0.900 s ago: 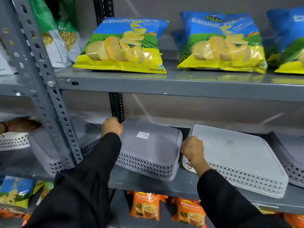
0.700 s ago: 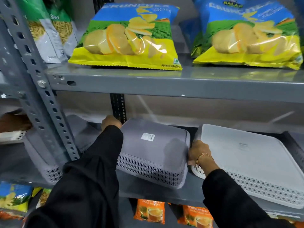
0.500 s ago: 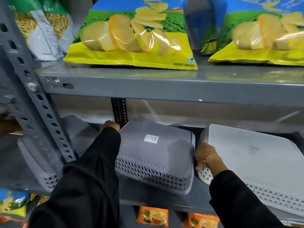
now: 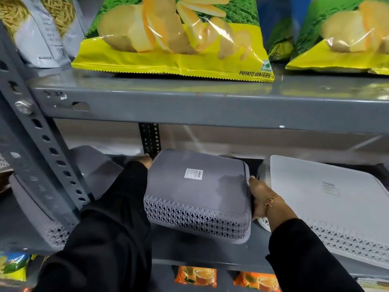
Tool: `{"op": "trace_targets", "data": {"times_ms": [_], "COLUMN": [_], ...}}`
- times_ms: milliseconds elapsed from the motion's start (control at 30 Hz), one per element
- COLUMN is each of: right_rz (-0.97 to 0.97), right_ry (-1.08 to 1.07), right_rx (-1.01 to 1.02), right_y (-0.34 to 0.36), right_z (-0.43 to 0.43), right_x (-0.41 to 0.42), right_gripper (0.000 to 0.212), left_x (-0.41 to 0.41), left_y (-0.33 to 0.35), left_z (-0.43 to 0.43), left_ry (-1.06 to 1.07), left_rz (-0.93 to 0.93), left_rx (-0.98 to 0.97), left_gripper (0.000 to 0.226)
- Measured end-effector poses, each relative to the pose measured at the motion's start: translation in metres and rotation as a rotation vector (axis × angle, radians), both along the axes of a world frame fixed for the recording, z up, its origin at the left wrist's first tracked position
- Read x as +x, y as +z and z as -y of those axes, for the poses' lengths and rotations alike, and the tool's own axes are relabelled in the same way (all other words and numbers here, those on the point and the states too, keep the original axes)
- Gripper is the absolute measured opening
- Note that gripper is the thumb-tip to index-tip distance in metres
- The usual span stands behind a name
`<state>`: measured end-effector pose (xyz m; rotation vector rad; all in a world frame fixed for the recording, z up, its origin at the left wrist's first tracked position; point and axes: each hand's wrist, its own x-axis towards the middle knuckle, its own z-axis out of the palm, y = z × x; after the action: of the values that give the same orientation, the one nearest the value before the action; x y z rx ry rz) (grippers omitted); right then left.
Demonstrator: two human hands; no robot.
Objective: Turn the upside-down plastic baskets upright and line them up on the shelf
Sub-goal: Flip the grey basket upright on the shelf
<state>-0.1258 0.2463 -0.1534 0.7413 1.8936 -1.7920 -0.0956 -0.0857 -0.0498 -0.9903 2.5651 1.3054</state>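
A grey plastic basket (image 4: 195, 192) lies upside down on the middle shelf (image 4: 202, 249), its flat bottom with a white label facing up. My left hand (image 4: 145, 160) grips its far left edge, mostly hidden behind my black sleeve. My right hand (image 4: 260, 197), with a bracelet on the wrist, holds its right side. The basket's front seems tilted a little off the shelf. To its right a white basket (image 4: 328, 203) lies upside down. Another grey basket (image 4: 42, 207) lies upside down at the left, partly behind the rack post.
The upper shelf's front edge (image 4: 210, 106) hangs low over the baskets and carries yellow potato wafer bags (image 4: 174, 39). A perforated grey post (image 4: 42, 157) stands at the left. Orange packets (image 4: 195, 276) sit on the shelf below.
My view has moved closer and lower toward the shelf. Both hands have stayed on the grey basket, the right hand sliding further along its right side.
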Motion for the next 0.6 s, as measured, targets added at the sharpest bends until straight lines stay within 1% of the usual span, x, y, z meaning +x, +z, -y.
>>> {"op": "trace_targets", "data": {"times_ms": [33, 67, 100, 133, 167, 200, 267, 300, 333, 400, 433, 467, 500, 533, 567, 600], "right_rz": [0.005, -0.01, -0.036, -0.058, -0.119, -0.173, -0.292, -0.344, -0.371, -0.43, -0.426, -0.415, -0.405, -0.395, -0.398, -0.417], "right_ry": [0.027, 0.03, 0.009, -0.038, -0.077, -0.096, -0.097, -0.113, -0.128, -0.129, -0.147, -0.166, -0.164, -0.149, -0.104, -0.075], "right_rx": [0.005, -0.032, 0.005, 0.036, -0.006, -0.003, 0.037, 0.091, 0.119, 0.099, 0.016, -0.098, -0.196, -0.303, -0.382, -0.399], "right_y": [-0.004, -0.001, 0.0, 0.007, 0.004, 0.012, 0.051, 0.07, 0.082, 0.095, 0.098, 0.108, 0.11, 0.12, 0.125, 0.127], "right_z": [-0.001, 0.003, 0.005, 0.011, 0.009, 0.009, 0.015, 0.016, 0.014, 0.003, -0.002, -0.003, -0.003, -0.002, -0.002, -0.005], "right_x": [-0.002, -0.003, -0.006, -0.003, -0.013, -0.014, 0.002, 0.011, 0.016, 0.017, 0.016, 0.022, 0.024, 0.031, 0.037, 0.038], "right_gripper": [0.095, 0.099, 0.103, 0.106, 0.107, 0.103, 0.086, 0.083, 0.09, 0.123, 0.126, 0.112, 0.088, 0.066, 0.049, 0.035], "left_x": [0.003, 0.013, 0.017, 0.022, 0.021, 0.025, 0.028, 0.028, 0.034, 0.046, 0.048, 0.052, 0.047, 0.052, 0.063, 0.074], "left_y": [0.007, 0.017, 0.018, 0.022, 0.021, 0.023, 0.029, 0.029, 0.035, 0.048, 0.048, 0.048, 0.04, 0.042, 0.047, 0.056], "left_z": [-0.006, -0.016, -0.02, -0.023, -0.02, -0.021, -0.022, -0.019, -0.021, -0.025, -0.02, -0.014, -0.002, -0.001, -0.003, -0.01], "left_ry": [0.054, 0.107, 0.148, 0.175, 0.208, 0.223, 0.282, 0.321, 0.361, 0.417, 0.443, 0.466, 0.475, 0.477, 0.462, 0.44], "left_rz": [-0.024, -0.045, -0.085, -0.115, -0.149, -0.171, -0.237, -0.283, -0.329, -0.429, -0.489, -0.539, -0.58, -0.587, -0.588, -0.581], "left_rx": [0.042, 0.087, 0.089, 0.135, 0.171, 0.194, 0.205, 0.232, 0.274, 0.39, 0.48, 0.566, 0.645, 0.721, 0.784, 0.795], "left_gripper": [0.051, 0.053, 0.055, 0.059, 0.063, 0.069, 0.078, 0.08, 0.081, 0.088, 0.096, 0.108, 0.119, 0.119, 0.111, 0.1]}}
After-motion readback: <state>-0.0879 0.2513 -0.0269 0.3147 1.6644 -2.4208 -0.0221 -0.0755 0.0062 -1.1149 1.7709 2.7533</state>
